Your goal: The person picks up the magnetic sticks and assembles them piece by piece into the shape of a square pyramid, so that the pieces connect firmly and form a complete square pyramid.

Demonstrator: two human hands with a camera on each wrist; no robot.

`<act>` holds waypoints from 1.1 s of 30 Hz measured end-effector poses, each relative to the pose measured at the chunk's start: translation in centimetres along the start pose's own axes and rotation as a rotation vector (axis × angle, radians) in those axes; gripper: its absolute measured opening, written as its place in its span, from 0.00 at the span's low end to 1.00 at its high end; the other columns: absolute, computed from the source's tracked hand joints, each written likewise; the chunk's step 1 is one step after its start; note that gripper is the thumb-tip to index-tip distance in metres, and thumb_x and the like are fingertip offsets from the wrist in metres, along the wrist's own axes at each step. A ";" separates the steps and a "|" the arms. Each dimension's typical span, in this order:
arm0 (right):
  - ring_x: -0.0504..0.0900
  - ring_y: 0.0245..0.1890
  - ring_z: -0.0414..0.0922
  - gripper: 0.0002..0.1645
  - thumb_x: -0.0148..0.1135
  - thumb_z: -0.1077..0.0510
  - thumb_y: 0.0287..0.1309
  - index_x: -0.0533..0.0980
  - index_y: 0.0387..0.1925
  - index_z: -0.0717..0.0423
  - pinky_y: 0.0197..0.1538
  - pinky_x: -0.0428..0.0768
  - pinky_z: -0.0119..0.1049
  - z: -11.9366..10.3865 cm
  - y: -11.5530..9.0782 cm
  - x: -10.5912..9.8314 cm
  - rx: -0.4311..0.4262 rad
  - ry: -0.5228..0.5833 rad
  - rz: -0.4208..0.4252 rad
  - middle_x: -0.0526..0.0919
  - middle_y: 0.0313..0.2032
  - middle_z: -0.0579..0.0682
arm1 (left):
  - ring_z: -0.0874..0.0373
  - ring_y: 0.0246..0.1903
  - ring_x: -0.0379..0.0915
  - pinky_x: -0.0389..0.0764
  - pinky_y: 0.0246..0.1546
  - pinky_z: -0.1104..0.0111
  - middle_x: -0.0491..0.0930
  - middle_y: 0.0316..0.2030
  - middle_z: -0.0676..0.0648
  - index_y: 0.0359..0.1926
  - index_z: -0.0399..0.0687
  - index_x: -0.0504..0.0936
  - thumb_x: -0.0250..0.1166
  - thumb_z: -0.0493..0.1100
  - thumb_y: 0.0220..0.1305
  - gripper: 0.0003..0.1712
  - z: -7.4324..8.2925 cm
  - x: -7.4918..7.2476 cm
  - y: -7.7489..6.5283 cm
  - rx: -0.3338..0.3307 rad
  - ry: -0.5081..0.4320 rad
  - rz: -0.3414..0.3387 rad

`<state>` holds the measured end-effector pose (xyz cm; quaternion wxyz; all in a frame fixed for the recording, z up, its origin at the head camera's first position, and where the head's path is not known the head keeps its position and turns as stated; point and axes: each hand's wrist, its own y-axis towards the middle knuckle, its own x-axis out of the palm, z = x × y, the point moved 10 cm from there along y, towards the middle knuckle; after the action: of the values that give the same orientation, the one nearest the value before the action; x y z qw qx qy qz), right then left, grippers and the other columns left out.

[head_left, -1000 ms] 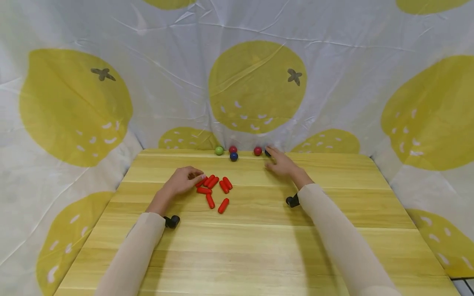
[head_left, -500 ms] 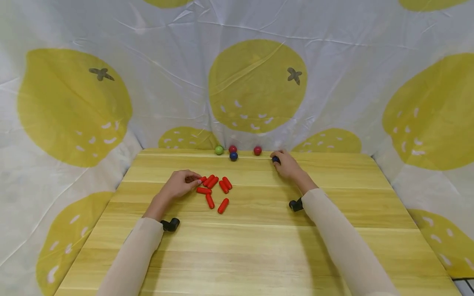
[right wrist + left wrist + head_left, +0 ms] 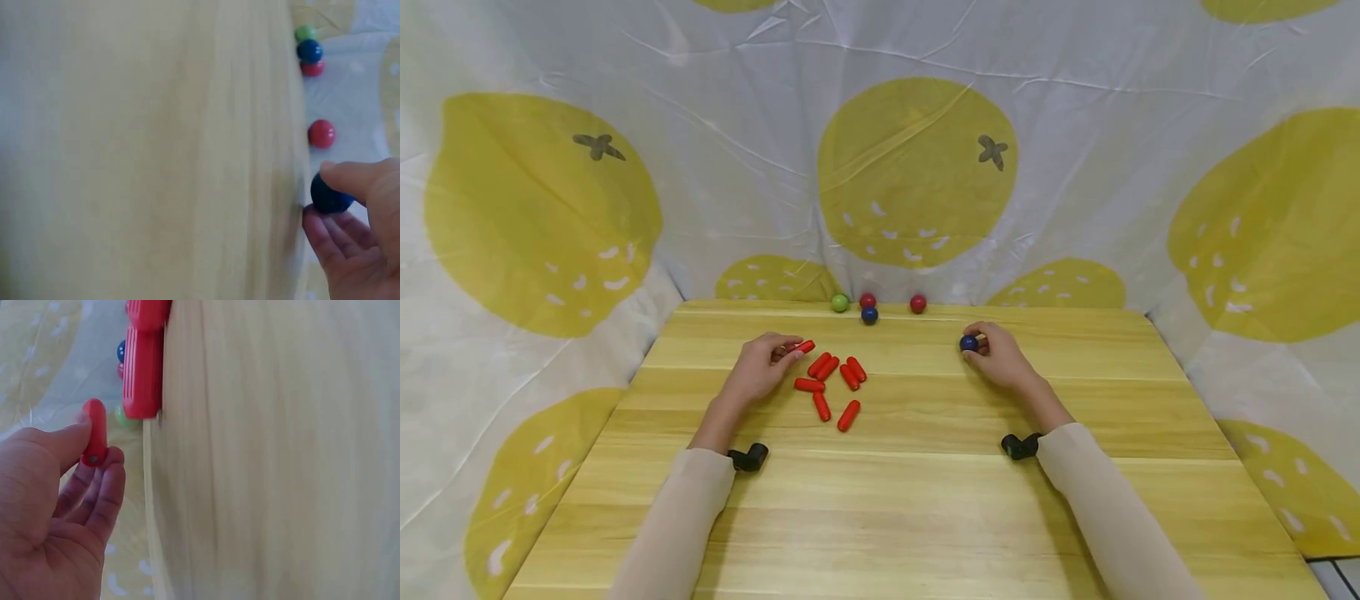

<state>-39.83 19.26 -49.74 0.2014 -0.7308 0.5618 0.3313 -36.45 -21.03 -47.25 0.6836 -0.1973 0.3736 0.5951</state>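
Note:
My left hand [image 3: 760,367] pinches a small red rod with rounded ends [image 3: 95,432] between thumb and fingers, at the left of the red group in the head view. My right hand [image 3: 1002,357] holds a dark blue ball [image 3: 968,343] between thumb and fingertips, right of the table's middle. In the right wrist view that blue ball [image 3: 330,195] is partly covered by the thumb. Several more red rods [image 3: 848,415] lie loosely grouped just right of my left hand. The left wrist view shows ridges along one red rod [image 3: 143,372].
Along the table's back edge stand a green ball [image 3: 840,303], a red ball [image 3: 868,301] with a blue ball [image 3: 869,316] before it, and another red ball [image 3: 918,304]. Behind the wooden table [image 3: 880,508] hangs a lemon-print cloth [image 3: 760,167].
My right hand has gripped the blue ball at the back edge and brought it nearer and to the right. My left hand has picked a red rod from the group and raised it.

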 end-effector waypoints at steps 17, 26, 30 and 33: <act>0.85 0.42 0.48 0.19 0.74 0.57 0.61 0.77 0.51 0.54 0.46 0.84 0.36 -1.1 -2.1 2.2 -0.062 0.171 0.029 0.88 0.43 0.54 | 0.55 0.36 0.81 0.80 0.35 0.66 0.90 0.45 0.51 0.55 0.57 0.89 0.72 0.47 0.67 0.16 6.8 5.8 0.7 0.081 -0.147 -0.042; 0.86 0.45 0.49 0.25 0.72 0.60 0.62 0.78 0.59 0.60 0.48 0.84 0.35 -2.5 -2.7 3.6 -0.103 0.243 0.007 0.86 0.50 0.57 | 0.57 0.43 0.83 0.84 0.44 0.63 0.89 0.48 0.50 0.51 0.56 0.91 0.75 0.44 0.64 0.14 10.0 9.1 1.2 0.097 -0.113 -0.088; 0.86 0.45 0.49 0.21 0.72 0.61 0.62 0.79 0.56 0.57 0.47 0.84 0.33 -3.1 -2.7 4.3 -0.111 0.267 -0.012 0.87 0.48 0.57 | 0.59 0.41 0.84 0.85 0.44 0.65 0.90 0.46 0.50 0.49 0.54 0.91 0.75 0.43 0.62 0.14 11.0 10.3 1.5 0.115 -0.116 -0.107; 0.86 0.45 0.47 0.20 0.73 0.60 0.62 0.79 0.55 0.56 0.46 0.84 0.32 -3.4 -2.7 4.7 -0.121 0.277 -0.017 0.87 0.47 0.55 | 0.61 0.40 0.85 0.86 0.44 0.67 0.90 0.46 0.50 0.49 0.52 0.91 0.76 0.43 0.62 0.13 11.5 11.0 1.7 0.124 -0.116 -0.118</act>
<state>-35.70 14.52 -50.88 0.0805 -0.7850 0.5570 0.2589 -34.74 -5.11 -47.75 0.7488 -0.1414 0.3572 0.5400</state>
